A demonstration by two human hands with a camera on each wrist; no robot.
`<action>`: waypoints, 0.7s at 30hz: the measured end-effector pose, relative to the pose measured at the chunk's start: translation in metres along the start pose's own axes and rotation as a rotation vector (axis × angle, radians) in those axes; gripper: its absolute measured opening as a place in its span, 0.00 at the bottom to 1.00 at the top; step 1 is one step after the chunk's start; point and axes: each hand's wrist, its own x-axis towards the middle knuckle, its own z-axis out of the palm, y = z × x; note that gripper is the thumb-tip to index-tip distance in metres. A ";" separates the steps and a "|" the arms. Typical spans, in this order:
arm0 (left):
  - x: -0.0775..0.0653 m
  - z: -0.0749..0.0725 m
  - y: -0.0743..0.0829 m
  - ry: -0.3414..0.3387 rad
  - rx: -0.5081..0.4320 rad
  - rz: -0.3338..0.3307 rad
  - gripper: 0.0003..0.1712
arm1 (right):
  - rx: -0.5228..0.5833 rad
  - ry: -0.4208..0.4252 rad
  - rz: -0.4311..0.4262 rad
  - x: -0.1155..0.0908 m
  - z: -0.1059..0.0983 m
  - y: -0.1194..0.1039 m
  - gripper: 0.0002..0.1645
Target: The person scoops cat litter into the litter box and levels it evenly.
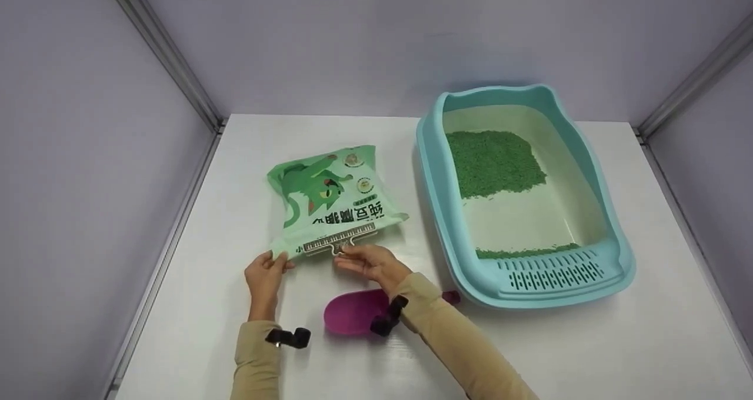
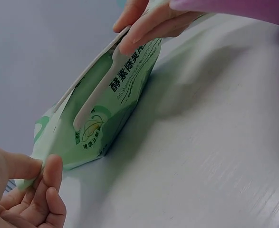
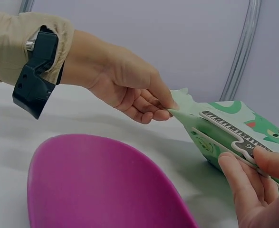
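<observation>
A light green bag of cat litter with a cat picture lies on the table, its top edge toward me. At that edge is a bag clip with a piano-key pattern. My left hand pinches the bag's near left corner between thumb and fingers. The right hand pinches the clip's handles, thumb on the upper one and fingers beneath. In the right wrist view, the clip's two long arms stand apart, one on each side of the bag edge. Part of the clip is hidden behind the right fingers.
A magenta scoop lies below the right forearm, which partly covers it. To the right stands a light blue litter box with green litter inside. Walls enclose the white table at the back and sides.
</observation>
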 end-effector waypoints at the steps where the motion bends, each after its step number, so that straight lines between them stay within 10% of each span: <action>1: 0.000 0.000 0.000 -0.009 -0.001 -0.004 0.29 | -0.001 0.008 -0.006 0.000 0.001 0.001 0.08; 21: 0.003 -0.007 -0.001 -0.069 0.038 0.004 0.25 | -0.153 0.037 -0.089 -0.005 0.001 0.002 0.08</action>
